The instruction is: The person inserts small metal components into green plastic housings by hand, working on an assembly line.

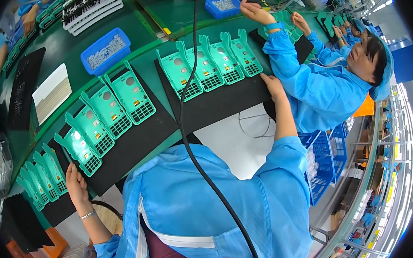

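Green bench (62,50) curves through a factory line. Near, left hand (76,183) lies flat, holding nothing, on a black mat (132,147) beside green frames (103,116); right hand (272,85) rests open on the next mat (228,99). Farther left, a blue bin (105,50).

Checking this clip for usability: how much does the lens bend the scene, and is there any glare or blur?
Head view: strong fisheye, the green bench edge bows into an arc and the corners go black; bright glare at upper right near the blue wall; the teal frames and both hands, left and right, look sharp.
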The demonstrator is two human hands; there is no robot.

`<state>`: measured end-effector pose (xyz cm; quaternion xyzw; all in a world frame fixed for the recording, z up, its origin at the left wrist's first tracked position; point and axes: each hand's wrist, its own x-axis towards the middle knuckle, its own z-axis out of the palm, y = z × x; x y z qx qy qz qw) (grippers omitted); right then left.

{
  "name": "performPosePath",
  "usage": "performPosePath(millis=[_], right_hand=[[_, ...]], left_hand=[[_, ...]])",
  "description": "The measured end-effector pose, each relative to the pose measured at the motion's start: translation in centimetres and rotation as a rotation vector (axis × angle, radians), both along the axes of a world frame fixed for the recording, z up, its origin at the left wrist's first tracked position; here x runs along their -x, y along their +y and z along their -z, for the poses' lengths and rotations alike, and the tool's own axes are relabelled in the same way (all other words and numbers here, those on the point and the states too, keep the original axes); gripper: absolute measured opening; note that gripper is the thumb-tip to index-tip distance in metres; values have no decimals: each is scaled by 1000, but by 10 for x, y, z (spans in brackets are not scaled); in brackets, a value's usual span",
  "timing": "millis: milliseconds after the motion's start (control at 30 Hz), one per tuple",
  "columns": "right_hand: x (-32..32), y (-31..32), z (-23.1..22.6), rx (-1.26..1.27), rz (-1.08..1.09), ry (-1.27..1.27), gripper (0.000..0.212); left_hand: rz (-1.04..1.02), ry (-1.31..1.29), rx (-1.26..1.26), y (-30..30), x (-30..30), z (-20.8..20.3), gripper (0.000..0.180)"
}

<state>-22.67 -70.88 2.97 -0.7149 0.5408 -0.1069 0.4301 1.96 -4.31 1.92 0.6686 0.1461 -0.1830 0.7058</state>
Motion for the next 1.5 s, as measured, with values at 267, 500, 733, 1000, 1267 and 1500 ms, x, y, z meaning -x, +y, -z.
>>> performPosePath(millis=[267,500,733,1000,1267,1500], right_hand=[[40,36,1,-403,70,-562,34],[67,77,60,-383,243,-1040,36],[85,67,23,-492,83,-670,28],[74,58,25,-549,127,-720,32],[86,73,62,-344,277,-1015,37],[18,130,33,-398,317,-1184,34]], left_hand=[[-5,-15,-153,-12,-3,-5,39],[-52,-117,-259,-20,1,-8,35],[535,-65,36,-177,50,-88,32],[909,116,-34,-322,45,-45,19],[848,174,308,-343,18,-62,38],[942,-219,198,-391,-79,-87,37]])
